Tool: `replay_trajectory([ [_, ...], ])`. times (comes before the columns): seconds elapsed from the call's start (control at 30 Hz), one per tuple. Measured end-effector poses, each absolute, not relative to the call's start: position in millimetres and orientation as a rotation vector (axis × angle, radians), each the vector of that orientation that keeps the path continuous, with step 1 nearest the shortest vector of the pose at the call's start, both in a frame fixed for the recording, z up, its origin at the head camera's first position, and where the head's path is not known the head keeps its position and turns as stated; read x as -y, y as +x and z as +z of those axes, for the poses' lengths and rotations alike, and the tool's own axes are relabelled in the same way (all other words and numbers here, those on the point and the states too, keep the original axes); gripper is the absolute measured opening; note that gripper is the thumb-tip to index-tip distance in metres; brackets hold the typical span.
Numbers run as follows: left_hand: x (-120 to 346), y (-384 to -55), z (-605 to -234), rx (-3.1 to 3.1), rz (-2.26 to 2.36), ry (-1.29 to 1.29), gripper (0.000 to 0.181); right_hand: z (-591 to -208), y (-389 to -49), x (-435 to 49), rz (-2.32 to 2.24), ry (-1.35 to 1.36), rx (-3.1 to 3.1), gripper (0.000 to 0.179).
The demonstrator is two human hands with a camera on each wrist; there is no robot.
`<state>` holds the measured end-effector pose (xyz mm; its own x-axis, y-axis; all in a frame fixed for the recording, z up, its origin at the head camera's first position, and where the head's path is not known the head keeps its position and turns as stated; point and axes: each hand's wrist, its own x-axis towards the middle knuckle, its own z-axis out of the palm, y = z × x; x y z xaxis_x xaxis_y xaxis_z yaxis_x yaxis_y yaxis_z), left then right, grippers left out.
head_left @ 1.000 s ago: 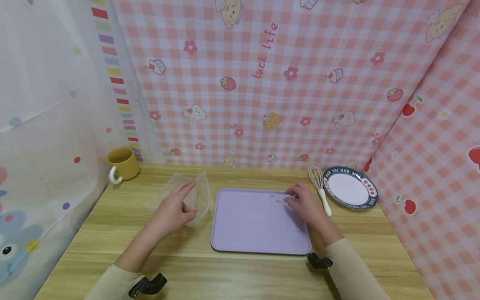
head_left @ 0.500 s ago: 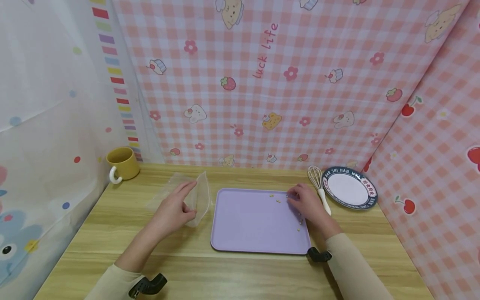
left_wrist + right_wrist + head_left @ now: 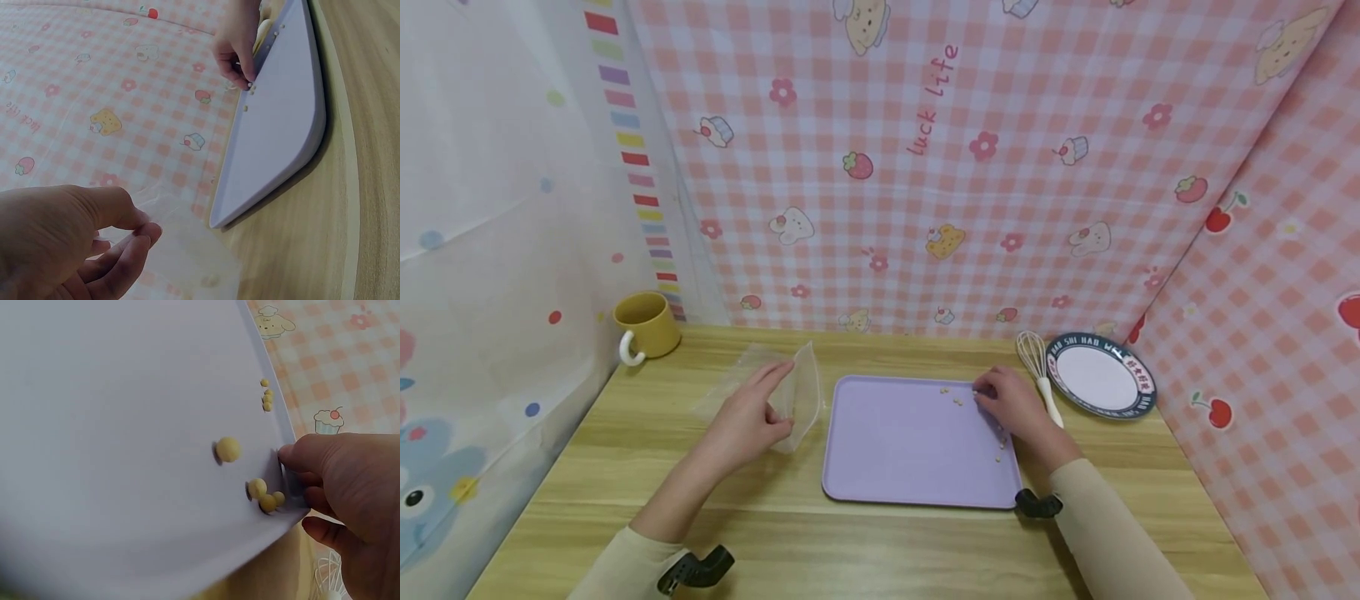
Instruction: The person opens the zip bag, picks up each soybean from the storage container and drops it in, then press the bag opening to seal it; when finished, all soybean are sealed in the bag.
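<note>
My left hand (image 3: 747, 421) pinches the rim of a clear plastic bag (image 3: 806, 396), whose mouth gapes toward the tray. In the left wrist view, pale blurred spots show low in the bag (image 3: 206, 256). A shallow lilac tray (image 3: 910, 450) lies to its right. At the tray's far right corner my right hand (image 3: 1011, 404) has its fingers bent down inside the rim. Several small round yellow beans (image 3: 229, 449) lie around those fingertips (image 3: 287, 454). A pale speck shows at the fingertips in the head view; whether a bean is between them is hidden.
A white-handled whisk (image 3: 1047, 396) and a dark-rimmed plate (image 3: 1097, 377) lie to the right of the tray. At the back left stands a yellow mug (image 3: 651, 327) with a white handle. Checked cloth (image 3: 925, 183) hangs behind the wooden table (image 3: 775, 546).
My right hand has shifted slightly right along the tray's far corner, its fingertips drawing closer together. The left hand and the bag have stayed in place.
</note>
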<state>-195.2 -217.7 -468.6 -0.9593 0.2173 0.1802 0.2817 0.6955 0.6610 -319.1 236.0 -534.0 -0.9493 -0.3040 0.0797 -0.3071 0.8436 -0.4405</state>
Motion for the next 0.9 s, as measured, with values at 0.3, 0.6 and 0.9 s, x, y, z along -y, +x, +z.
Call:
replay_trajectory([
  [0.3,218.4,-194.8,-468.2,2.804,-1.126,-0.418,0.088,-530.9,-319.2,-234.6,0.807,0.506,3.007,0.01],
  [0.6,219.0,-194.8,-468.7,2.794,-1.123,-0.425,0.087,-530.4,-318.5,-236.6,0.803,0.557,2.982,0.004],
  [0.9,218.4,-193.8,-466.7,2.794,-1.113,-0.422,0.087,-518.6,-306.2,-227.8,0.84,0.633,2.892,0.003],
])
